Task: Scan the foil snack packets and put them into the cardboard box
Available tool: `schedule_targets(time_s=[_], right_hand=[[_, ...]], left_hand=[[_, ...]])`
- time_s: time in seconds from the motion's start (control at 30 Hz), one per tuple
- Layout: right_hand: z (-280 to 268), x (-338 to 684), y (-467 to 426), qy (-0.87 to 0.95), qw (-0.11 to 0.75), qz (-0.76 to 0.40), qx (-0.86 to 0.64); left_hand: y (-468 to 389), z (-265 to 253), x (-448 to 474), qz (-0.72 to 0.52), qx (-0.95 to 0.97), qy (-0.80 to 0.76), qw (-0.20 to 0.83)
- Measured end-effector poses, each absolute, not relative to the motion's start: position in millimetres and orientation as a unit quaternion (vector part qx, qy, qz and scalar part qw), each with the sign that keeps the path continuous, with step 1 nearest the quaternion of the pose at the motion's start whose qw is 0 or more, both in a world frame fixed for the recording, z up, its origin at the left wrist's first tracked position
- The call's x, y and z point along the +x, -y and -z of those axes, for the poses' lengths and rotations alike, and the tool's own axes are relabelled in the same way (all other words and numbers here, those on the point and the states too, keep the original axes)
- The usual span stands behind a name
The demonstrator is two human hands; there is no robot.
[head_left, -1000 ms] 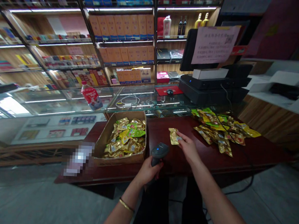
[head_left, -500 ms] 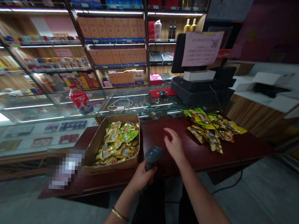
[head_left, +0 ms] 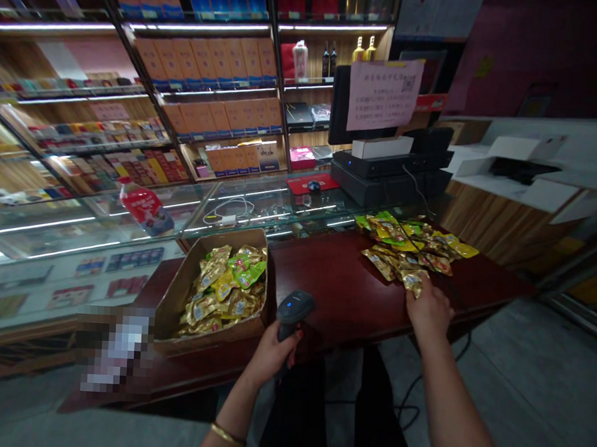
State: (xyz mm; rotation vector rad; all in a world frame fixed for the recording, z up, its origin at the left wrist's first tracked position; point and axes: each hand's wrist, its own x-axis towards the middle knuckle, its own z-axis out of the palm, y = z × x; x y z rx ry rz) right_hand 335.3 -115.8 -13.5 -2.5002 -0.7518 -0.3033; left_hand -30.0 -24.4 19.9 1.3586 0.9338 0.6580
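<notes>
My left hand (head_left: 276, 350) is wrapped around the handle of a dark barcode scanner (head_left: 295, 306) with a small blue light, held over the table's front edge. My right hand (head_left: 430, 312) is at the near side of a pile of snack packets (head_left: 392, 238), its fingers closed on a gold snack packet (head_left: 413, 281). That packet's near end is hidden by the hand. Left of the scanner, a cardboard box (head_left: 211, 342) holds many gold packets, with a few green and yellow ones on top.
The dark red table (head_left: 320, 278) stands against a glass display counter (head_left: 299, 213). On the counter are a red-labelled bottle (head_left: 144, 207), a white cable (head_left: 229, 210), a mouse (head_left: 314, 185) and a monitor (head_left: 341, 105). A black cord (head_left: 408, 234) crosses the pile.
My right hand has moved right from the table's middle and taken hold of a gold packet at the pile. My left hand still holds the scanner. The view has shifted slightly right.
</notes>
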Motion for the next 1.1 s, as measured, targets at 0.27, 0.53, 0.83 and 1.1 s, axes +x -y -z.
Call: schedule_targets(time_s=[0.27,0.53,0.83,1.1], right_hand=[[18.1,294.3,98.5,0.389,0.487,-0.051,-0.780],[18.3,207.4,36.8,0.501,0.560,-0.065,-0.657],[19.9,210.1,47.0,0.498,0.546,-0.014,-0.673],[22.6,211.7,42.9,0.498,0.532,-0.031,-0.684]], left_hand=[[25.5,-22.9,-30.3,-0.285,0.597,-0.385,0.643],[26.9,-21.5,-32.5,-0.282,0.599,-0.394,0.637],[25.0,-14.5,-37.5,-0.288,0.596,-0.365,0.655],[22.5,-9.5,-40.1,-0.285,0.602,-0.343,0.662]])
